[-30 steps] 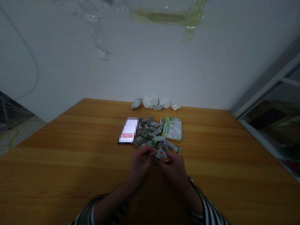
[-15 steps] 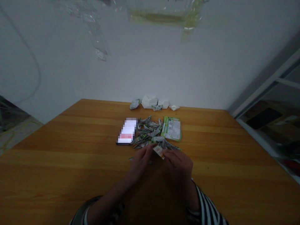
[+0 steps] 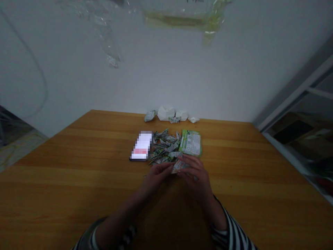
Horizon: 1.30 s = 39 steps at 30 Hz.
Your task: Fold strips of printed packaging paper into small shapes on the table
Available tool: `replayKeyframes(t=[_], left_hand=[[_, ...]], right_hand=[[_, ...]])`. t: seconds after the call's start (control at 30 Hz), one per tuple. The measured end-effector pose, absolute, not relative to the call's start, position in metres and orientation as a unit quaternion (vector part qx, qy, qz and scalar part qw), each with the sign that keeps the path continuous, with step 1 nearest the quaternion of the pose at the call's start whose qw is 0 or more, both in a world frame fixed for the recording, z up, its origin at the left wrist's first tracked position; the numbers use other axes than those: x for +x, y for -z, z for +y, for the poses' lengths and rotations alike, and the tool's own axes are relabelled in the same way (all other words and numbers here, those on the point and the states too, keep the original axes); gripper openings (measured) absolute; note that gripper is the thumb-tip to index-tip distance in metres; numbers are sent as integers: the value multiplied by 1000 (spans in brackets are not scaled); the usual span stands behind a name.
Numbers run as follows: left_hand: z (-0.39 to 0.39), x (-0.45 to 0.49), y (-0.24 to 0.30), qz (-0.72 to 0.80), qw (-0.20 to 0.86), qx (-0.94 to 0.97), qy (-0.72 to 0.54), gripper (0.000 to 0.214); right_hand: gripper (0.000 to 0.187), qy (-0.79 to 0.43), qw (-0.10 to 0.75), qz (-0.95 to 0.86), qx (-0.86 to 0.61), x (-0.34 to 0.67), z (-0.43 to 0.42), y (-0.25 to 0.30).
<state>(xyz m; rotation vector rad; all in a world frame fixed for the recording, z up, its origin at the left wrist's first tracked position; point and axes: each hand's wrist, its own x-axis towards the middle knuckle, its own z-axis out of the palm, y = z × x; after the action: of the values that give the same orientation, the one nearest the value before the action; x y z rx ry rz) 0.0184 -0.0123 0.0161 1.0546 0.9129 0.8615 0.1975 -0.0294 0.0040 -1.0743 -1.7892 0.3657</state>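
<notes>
Both my hands meet over the near edge of a pile of small folded green-and-white paper pieces (image 3: 165,147) on a wooden table (image 3: 78,180). My left hand (image 3: 156,177) and my right hand (image 3: 195,173) pinch one small folded paper piece (image 3: 178,166) between their fingertips, just above the table. A flat green-and-white printed packet (image 3: 191,142) lies right behind my right hand. A lit phone (image 3: 142,146) lies to the left of the pile.
Crumpled white paper and a few folded bits (image 3: 170,114) lie at the table's far edge by the white wall. A clear plastic bag (image 3: 182,17) hangs overhead. A metal-framed shelf (image 3: 299,132) stands at the right.
My hands have moved away from me towards the pile, carrying the small folded piece; my right hand now reaches the green packet's near edge.
</notes>
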Motion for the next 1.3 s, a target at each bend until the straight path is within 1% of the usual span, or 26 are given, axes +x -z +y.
replayKeyframes(t=[0.13, 0.23, 0.37, 0.43, 0.67, 1.0, 1.17, 1.23, 1.3], left_hand=[[-15, 21, -18, 400, 647, 530, -375, 35], [-16, 22, -18, 394, 615, 575, -369, 38], [-19, 25, -17, 402, 552, 627, -375, 43], [-20, 27, -16, 413, 528, 633, -387, 42], [-22, 32, -6, 408, 564, 580, -423, 36], [-28, 37, -3, 443, 536, 549, -464, 31], [-30, 41, -4, 434, 549, 520, -489, 30], [-30, 41, -5, 439, 536, 528, -492, 30], [-29, 39, -5, 456, 499, 551, -490, 30]], right_hand=[[12, -299, 548, -605, -495, 187, -33, -3], [12, -340, 567, -559, -501, 183, -33, -2], [15, -370, 570, -524, -513, 180, -33, -1], [16, -386, 573, -506, -515, 179, -33, -1], [15, -404, 583, -482, -513, 175, -37, -2], [18, -410, 602, -441, -524, 166, -40, 2], [17, -409, 607, -429, -529, 163, -42, 1], [16, -431, 612, -411, -521, 163, -40, 2], [16, -464, 628, -377, -498, 164, -38, 2]])
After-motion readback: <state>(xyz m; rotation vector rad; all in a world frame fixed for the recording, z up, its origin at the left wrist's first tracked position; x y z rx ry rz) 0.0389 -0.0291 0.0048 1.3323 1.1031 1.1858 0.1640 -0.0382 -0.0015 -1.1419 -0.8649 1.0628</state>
